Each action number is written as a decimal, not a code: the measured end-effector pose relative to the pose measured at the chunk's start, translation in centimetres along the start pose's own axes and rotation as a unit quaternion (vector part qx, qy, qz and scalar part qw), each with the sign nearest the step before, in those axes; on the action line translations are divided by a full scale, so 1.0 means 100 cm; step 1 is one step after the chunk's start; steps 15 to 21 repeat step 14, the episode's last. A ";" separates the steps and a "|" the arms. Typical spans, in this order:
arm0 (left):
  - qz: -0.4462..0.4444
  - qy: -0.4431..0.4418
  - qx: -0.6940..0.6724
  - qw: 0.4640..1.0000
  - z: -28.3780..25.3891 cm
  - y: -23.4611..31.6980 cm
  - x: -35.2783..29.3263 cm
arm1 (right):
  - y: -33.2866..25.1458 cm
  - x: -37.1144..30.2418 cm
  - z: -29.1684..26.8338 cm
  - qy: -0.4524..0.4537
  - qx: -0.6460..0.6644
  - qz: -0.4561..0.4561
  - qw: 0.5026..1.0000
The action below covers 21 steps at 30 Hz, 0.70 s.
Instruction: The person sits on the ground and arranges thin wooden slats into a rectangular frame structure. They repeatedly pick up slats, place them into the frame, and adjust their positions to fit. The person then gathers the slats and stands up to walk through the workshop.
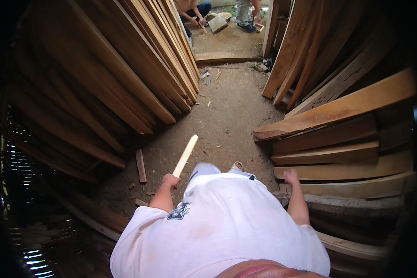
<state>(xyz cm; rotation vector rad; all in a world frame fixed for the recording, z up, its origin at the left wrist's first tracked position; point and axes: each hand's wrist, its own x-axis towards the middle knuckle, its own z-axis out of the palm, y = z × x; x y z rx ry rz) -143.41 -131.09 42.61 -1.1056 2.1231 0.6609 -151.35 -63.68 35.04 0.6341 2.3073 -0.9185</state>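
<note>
My left hand (172,180) is closed around one end of a pale wooden stick (186,155), which points forward and slightly right over the dirt floor. My right hand (291,177) hangs beside the boards on the right, its fingers curled and nothing visible in them. Just past it lie the ends of several stacked planks (343,170); whether the hand touches them is hard to tell. A thick plank (333,109) juts out above that stack.
Tall boards (111,69) lean along the left side, and more boards (306,51) lean on the right. A wooden sill (227,56) crosses the opening ahead. Beyond it, one person (192,11) crouches and another person (245,14) stands. A short offcut (141,166) lies left.
</note>
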 end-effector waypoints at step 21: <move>-0.052 -0.081 -0.007 0.995 -0.119 0.204 0.158 | -0.262 0.209 0.018 -0.066 0.037 -0.047 0.996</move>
